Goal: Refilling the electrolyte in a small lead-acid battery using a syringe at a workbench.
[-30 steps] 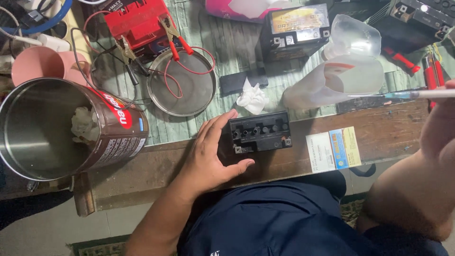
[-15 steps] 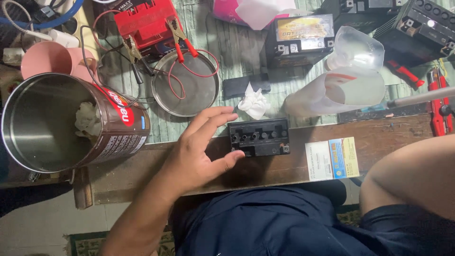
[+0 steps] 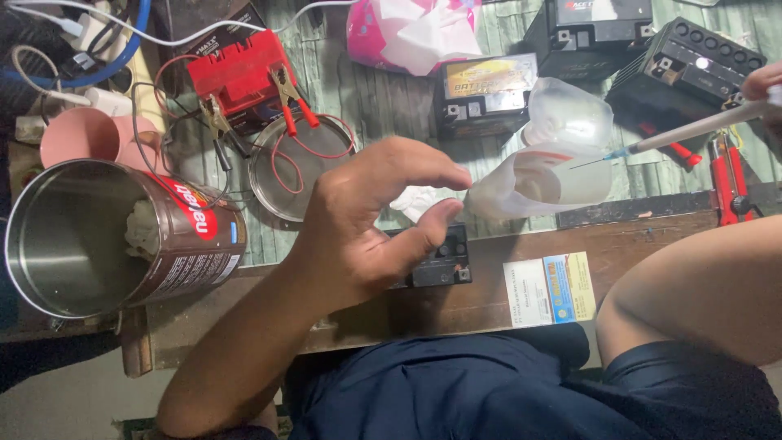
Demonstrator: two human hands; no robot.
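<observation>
Five batteries show: one small black battery (image 3: 436, 261) on the wooden bench (image 3: 489, 301) directly under the left hand (image 3: 366, 220), one red battery (image 3: 240, 73) beyond and to the left of that hand with clips on it, and three dark batteries (image 3: 485, 94) farther out to the right of it. One large metal can (image 3: 114, 236) lies on its side to the left of the left hand, with one pink cup (image 3: 81, 134) past it. One round metal dish (image 3: 293, 167) sits just beyond the left hand. One cut clear plastic jug (image 3: 546, 171) rests to the right of its fingertips.

The left hand hovers above the small black battery, half open, thumb and fingers curved with a gap between them, holding nothing and seemingly touching nothing. The right hand (image 3: 766, 85) is mostly out of view at the right edge; it grips one syringe (image 3: 692, 130), whose needle points into the jug's opening.
</observation>
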